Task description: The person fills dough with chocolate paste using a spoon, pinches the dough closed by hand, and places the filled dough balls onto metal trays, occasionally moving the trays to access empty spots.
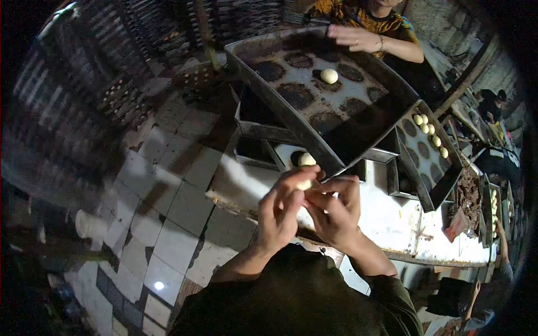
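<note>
My left hand (280,213) and my right hand (337,215) meet in front of my chest, near the close corner of a large metal tray (291,115). The fingers of both are closed around a small piece of pale dough (304,185), mostly hidden by them. Just beyond my left fingertips, a round dough ball (307,159) sits in a lower tray beneath the large one. Inside the large tray, whose base has dark round marks, rests one more dough ball (329,76).
Across the large tray, a person's hand (358,39) is over its far edge. To the right, another tray (431,193) holds several dough balls (431,134). Beyond it lies a dark brown crumbly mass (468,193). The white tabletop (386,224) ends near my body; tiled floor (179,224) lies left.
</note>
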`<state>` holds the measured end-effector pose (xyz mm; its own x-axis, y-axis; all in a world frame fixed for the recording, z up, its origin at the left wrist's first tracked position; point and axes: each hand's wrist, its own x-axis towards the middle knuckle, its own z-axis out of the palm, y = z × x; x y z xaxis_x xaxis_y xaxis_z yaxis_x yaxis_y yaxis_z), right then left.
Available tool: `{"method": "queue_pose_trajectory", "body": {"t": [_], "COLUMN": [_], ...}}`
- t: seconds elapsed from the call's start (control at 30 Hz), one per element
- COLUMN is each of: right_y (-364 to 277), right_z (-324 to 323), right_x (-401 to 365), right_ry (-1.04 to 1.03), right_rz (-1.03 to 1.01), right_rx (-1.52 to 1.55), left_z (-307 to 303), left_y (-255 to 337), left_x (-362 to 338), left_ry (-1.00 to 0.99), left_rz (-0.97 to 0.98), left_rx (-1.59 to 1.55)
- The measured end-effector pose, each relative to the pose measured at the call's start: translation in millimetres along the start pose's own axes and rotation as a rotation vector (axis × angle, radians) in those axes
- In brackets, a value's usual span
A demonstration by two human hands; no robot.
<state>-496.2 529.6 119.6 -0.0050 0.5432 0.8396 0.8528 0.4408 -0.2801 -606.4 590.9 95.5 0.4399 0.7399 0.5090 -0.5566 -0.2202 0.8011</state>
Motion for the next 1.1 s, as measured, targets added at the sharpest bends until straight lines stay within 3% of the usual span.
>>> {"method": "queue_pose_trajectory", "body": {"t": [0.07,0.1,0.13,0.17,0.27,0.3,0.37,0.4,0.53,0.63,0.73,0.8,0.83,0.9,1.0,1.03,1.1], "right_y": [-4.5,-4.9,-9.2,-9.9,-10.1,-10.5,-14.5,-20.5,-9.2,17.5,72.8,117.6,149.1,162.5,136.8,133.6,145.8], "right_z": [0.9,3.4,12.1,15.9,22.1,22.9,25.1,23.1,7.8,-16.4,-19.3,-8.4,-0.7,2.7,-10.6,-14.2,-12.7], "right_x": [13.5,16.5,19.8,19.1,23.3,23.1,21.0,25.5,47.4,91.0,120.3,107.0,82.0,76.2,111.4,131.6,130.9], "right_ry": [-0.011,0.014,0.205,0.211,0.306,0.306,0.202,0.052,-0.139,-0.271,-0.353,-0.706,-0.801,-0.958,-0.869,-0.893,-1.002], "right_rz": [0.23,0.346,0.389,0.397,0.177,0.181,0.122,0.104,0.057,0.35,0.382,0.463,0.413,0.239,0.266,0.556,0.566], "right_rx": [0.195,0.301,0.443,0.411,-0.108,-0.129,-0.243,-0.337,-0.463,-0.266,-0.357,-0.338,-0.265,-0.428,-0.391,-0.293,-0.188], "left_z": [-12.9,-11.1,-14.0,-16.4,-20.9,-17.3,-6.4,-7.7,-11.7,-27.4,-37.0,-41.6,-43.0,-49.8,-54.1,-48.2,-31.2], "left_y": [11.6,13.1,11.5,9.6,3.4,-2.2,-1.5,7.5,-1.0,0.2,7.6,3.7,4.8,5.6,2.7,4.8,-13.2], "left_x": [7.8,10.8,13.1,15.8,23.5,24.9,36.7,39.5,45.7,59.7,44.7,31.0,26.9,21.1,13.7,8.2,2.1], "left_ry": [-0.154,-0.139,-0.161,-0.182,-0.244,-0.254,0.04,0.007,-0.25,-0.434,-0.531,-0.646,-0.655,-0.654,-0.787,-0.809,-1.092], "left_rz": [0.137,0.167,0.154,0.145,0.212,0.21,-0.221,-0.396,-0.539,-0.586,-0.642,-0.581,-0.578,-0.571,-0.62,-0.625,-0.577], "left_rx": [0.185,0.176,0.206,0.237,0.302,0.284,-0.317,-0.484,-0.858,-1.132,-1.094,-1.031,-0.99,-0.96,-0.897,-0.859,-0.909]}}
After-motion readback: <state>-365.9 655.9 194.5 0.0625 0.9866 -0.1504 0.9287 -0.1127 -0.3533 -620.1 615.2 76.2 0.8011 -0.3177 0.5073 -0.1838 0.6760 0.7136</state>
